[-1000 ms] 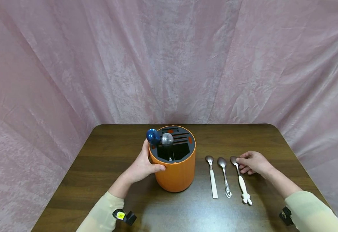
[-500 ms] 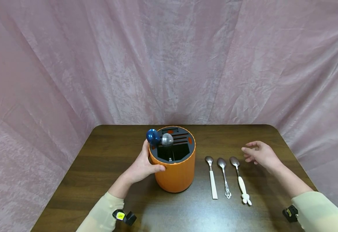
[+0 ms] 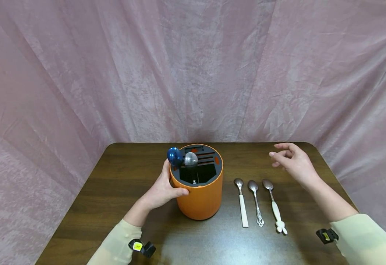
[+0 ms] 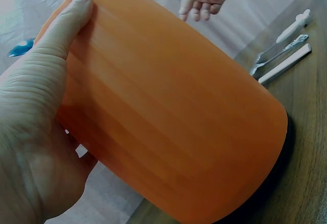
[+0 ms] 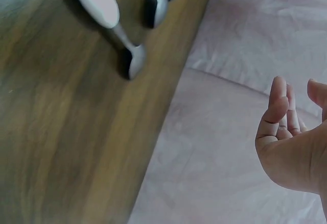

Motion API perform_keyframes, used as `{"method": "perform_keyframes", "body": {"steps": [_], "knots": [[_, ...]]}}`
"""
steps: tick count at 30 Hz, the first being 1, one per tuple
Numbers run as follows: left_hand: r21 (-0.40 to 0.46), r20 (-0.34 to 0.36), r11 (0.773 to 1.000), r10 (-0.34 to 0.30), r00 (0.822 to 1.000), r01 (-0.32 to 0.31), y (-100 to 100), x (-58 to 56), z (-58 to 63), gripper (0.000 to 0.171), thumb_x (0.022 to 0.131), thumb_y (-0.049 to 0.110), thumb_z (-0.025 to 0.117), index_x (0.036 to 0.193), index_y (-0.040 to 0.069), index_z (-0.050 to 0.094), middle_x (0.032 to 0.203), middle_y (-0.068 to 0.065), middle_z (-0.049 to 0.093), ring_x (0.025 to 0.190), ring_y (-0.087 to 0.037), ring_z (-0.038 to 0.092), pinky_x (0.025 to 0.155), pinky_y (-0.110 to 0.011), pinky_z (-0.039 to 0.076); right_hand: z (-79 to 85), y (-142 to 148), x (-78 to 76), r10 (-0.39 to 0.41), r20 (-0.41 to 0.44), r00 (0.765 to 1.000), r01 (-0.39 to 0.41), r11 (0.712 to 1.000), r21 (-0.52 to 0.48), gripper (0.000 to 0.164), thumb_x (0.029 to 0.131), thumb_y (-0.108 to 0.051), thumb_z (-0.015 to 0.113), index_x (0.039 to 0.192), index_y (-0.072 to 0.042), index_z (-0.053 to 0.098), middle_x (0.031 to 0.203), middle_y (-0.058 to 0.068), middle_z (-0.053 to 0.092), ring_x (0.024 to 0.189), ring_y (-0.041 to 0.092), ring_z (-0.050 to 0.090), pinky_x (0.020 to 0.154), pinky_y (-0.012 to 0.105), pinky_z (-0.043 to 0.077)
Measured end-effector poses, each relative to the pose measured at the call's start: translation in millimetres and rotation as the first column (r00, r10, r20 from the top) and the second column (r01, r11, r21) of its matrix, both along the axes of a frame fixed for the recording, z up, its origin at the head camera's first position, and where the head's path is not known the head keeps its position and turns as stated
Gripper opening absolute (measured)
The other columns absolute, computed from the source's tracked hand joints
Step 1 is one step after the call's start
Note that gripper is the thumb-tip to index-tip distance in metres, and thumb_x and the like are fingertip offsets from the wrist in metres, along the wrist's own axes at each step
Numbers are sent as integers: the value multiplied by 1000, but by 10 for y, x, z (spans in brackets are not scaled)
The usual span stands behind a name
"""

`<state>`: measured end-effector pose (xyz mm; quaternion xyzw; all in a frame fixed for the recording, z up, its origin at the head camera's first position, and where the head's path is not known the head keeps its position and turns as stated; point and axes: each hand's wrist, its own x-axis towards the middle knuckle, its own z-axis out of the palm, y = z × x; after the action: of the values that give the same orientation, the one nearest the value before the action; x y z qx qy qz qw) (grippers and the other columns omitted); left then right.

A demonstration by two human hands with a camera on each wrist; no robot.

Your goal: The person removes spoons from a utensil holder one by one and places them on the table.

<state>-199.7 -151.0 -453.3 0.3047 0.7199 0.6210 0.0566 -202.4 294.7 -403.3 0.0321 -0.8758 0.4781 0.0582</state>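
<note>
My left hand (image 3: pixel 161 189) grips the near left side of an orange utensil holder (image 3: pixel 201 202), thumb in front and fingers behind. From the holder's dark slotted top stick up a blue spoon (image 3: pixel 174 156) and a silver spoon (image 3: pixel 191 159), bowls upward. My right hand (image 3: pixel 293 162) hovers above the table's right rear part, fingers loosely bent, holding nothing. Below it lies a spoon with a white rabbit-shaped handle end (image 3: pixel 276 211). To its left are a spoon with an ornate silver handle (image 3: pixel 257 206) and a spoon with a plain white handle (image 3: pixel 243 209).
The dark wooden table (image 3: pixel 123 176) has rounded back corners. A pink velvet curtain (image 3: pixel 193 73) hangs close behind it and along both sides. A wrist camera (image 3: pixel 142 247) sits on the left sleeve, another camera (image 3: pixel 326 236) on the right.
My right hand has left the bowl of the rabbit-handled spoon and risen up and back over the table. The left hand and the holder have stayed put.
</note>
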Motion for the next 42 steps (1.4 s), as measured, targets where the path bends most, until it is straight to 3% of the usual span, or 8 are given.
{"method": "perform_keyframes", "body": {"steps": [5, 10, 17, 27, 36, 42], "knots": [[-2, 5, 1000, 0, 1000, 0, 3, 2, -2, 116, 78, 52, 87, 160, 39, 6, 157, -3, 34, 140, -27, 40, 117, -63, 20, 82, -126, 6, 15, -33, 999, -17, 997, -74, 57, 99, -38, 70, 141, -5, 50, 93, -7, 71, 81, 11, 70, 65, 28, 53], [-6, 26, 1000, 2, 1000, -2, 0, 5, -4, 114, 78, 54, 86, 159, 39, 7, 155, -5, 37, 137, -27, 44, 116, -57, 29, 144, -272, 0, 49, -85, 995, -59, 992, -114, 53, 99, -33, 71, 141, -6, 51, 98, 0, 70, 88, 10, 69, 69, 24, 51], [-10, 29, 1000, 4, 1000, -4, -4, 13, -1, 114, 79, 53, 85, 159, 38, 5, 155, -6, 37, 137, -27, 45, 115, -52, 33, 231, -518, -10, 102, -185, 978, -127, 983, -131, 47, 98, -23, 74, 139, -6, 56, 106, 4, 70, 92, 12, 64, 73, 21, 49], [-21, 40, 1000, 16, 999, -16, -2, 11, 3, 114, 78, 55, 85, 159, 40, 5, 156, -5, 34, 137, -27, 43, 115, -56, 32, 340, -817, -24, 187, -212, 959, -226, 958, -179, 48, 96, -18, 75, 139, -8, 57, 116, 15, 67, 99, 18, 65, 78, 21, 51], [-22, 34, 1000, 20, 999, -19, 10, 4, 1, 116, 77, 57, 85, 159, 41, 6, 156, -4, 35, 137, -27, 43, 115, -56, 31, 416, -1104, -43, 273, -217, 937, -312, 935, -169, 48, 95, -20, 76, 140, -15, 59, 119, 11, 66, 103, 22, 63, 78, 25, 50], [-16, 29, 1000, 17, 999, -16, 11, -4, 0, 116, 77, 57, 86, 159, 40, 6, 156, -5, 34, 137, -27, 42, 116, -56, 31, 456, -1301, -44, 323, -207, 923, -359, 918, -170, 49, 93, -23, 79, 138, -19, 60, 119, 6, 66, 108, 20, 63, 86, 33, 50]]}}
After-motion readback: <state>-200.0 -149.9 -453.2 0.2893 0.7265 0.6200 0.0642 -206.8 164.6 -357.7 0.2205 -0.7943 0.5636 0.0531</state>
